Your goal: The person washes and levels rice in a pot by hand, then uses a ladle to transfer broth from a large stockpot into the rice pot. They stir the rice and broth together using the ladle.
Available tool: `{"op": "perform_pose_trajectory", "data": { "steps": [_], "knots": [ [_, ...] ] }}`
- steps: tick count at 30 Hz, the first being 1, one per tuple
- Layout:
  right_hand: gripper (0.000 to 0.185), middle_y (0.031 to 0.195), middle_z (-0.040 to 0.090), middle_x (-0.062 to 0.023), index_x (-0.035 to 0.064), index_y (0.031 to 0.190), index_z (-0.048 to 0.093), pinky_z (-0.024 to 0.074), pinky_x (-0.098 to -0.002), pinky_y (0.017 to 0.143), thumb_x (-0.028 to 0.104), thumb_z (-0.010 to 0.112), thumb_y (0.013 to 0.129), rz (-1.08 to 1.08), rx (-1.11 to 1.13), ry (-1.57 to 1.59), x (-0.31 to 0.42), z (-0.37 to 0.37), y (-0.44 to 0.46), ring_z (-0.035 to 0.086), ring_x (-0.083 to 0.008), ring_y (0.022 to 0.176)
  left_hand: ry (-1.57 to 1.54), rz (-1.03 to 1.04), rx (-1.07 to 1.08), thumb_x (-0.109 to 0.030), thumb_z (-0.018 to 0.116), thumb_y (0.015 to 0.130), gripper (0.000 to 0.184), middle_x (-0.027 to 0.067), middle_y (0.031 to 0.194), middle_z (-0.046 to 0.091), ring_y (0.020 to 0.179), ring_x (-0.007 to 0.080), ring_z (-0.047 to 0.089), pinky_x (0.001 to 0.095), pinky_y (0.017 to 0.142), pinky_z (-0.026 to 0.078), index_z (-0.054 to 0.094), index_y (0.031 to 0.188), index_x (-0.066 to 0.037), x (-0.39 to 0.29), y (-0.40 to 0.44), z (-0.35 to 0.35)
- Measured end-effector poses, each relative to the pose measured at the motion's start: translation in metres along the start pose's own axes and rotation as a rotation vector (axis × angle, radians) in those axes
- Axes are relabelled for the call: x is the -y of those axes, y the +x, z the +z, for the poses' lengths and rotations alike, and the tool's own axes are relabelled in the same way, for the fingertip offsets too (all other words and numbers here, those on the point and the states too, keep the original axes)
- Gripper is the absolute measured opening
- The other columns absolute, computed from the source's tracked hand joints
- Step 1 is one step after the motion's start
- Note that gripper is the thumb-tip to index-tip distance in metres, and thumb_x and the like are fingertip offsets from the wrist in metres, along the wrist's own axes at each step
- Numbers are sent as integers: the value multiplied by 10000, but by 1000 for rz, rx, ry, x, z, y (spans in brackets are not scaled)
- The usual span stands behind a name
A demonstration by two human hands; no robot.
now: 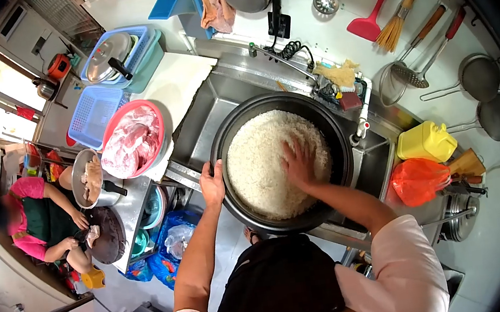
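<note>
Right hand [299,161] in the rice [254,162], left hand [212,184] at the pot's rim.
Rice sits in the black pot [340,151], over the sink [196,125]; right hand nearer, on the mound's right half, fingers spread, not clenched. Left hand touches the pot's left rim; can't tell if it's gripping. Mound roughly round, no clear long axis. Grains white, loose, surface uneven.

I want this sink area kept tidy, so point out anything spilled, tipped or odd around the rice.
No spill, tipping or damage stands out: the rice lies inside the black pot. One slight oddity: its near side seems to jut past the front edge of the sink, though the wide lens may exaggerate that.
</note>
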State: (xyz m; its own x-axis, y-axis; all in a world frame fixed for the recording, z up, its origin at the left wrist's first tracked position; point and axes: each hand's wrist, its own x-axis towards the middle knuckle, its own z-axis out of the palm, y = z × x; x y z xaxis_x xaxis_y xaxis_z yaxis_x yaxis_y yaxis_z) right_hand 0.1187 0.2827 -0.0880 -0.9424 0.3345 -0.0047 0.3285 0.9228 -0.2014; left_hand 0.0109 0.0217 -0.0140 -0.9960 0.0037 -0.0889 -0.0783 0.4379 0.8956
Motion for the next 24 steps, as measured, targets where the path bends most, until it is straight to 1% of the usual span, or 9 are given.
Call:
{"op": "perform_pose_trajectory", "data": {
  "steps": [1,4,7,10,13,16,19,22,24],
  "knots": [
    [660,1654,223,-196,228,1591,343,219,-712,1145,438,548,999,95,31,16,12,3,-14,237,-533,1458,14,4,-5,-463,684,958,669,257,1065,721,986,301,686,378,896,513,605,1243,137,-6,-3,-1],
    [697,1665,178,-220,210,1607,299,210,-716,1150,428,549,994,2,-69,129,36,20,-54,202,-569,1461,-42,-34,36,-494,684,952,752,279,1150,699,1062,305,661,370,956,492,564,1305,159,-1,0,-1],
    [751,1683,108,-222,187,1621,253,195,-720,1154,438,560,983,-174,236,50,50,11,-80,184,-597,1457,-27,-31,45,-494,685,952,765,288,1147,695,1062,310,660,370,955,493,558,1300,175,-5,-1,-2],
    [777,1667,109,-264,167,1611,275,151,-709,1171,443,591,958,-234,501,172,42,-12,-79,127,-603,1473,-28,-43,70,-477,684,959,752,289,1162,689,1064,303,656,363,964,490,555,1304,178,-14,-3,-5],
    [864,1683,27,-253,147,1639,161,130,-711,1174,487,585,967,-123,517,-16,29,-51,-86,57,-575,1497,-79,-63,98,-472,689,958,746,276,1168,690,1071,282,653,354,967,489,558,1307,174,-5,1,-4],
    [928,1678,6,-270,73,1638,99,95,-710,1177,506,581,974,102,475,38,4,-34,-82,13,-535,1520,-63,-49,61,-460,692,961,740,259,1134,700,1040,266,651,348,942,495,553,1304,180,-9,-2,-5],
    [953,1672,-4,-284,0,1623,53,91,-694,1189,495,569,994,220,296,14,-9,1,-69,27,-539,1518,-74,-55,88,-458,691,962,753,268,1166,691,1073,274,646,350,964,487,538,1318,187,-8,-2,-6],
    [924,1670,3,-287,-13,1619,41,87,-667,1206,457,558,1014,387,171,238,-11,6,-40,54,-526,1521,-69,-66,96,-461,693,960,772,285,1206,675,1110,286,640,349,987,479,523,1335,192,10,6,-2],
    [822,1669,83,-250,14,1622,110,180,-656,1194,419,525,1040,513,153,264,2,-12,-12,142,-510,1510,-89,-66,81,-458,693,961,768,286,1206,676,1108,288,642,352,987,480,525,1333,192,3,2,-1]
  ]
}}
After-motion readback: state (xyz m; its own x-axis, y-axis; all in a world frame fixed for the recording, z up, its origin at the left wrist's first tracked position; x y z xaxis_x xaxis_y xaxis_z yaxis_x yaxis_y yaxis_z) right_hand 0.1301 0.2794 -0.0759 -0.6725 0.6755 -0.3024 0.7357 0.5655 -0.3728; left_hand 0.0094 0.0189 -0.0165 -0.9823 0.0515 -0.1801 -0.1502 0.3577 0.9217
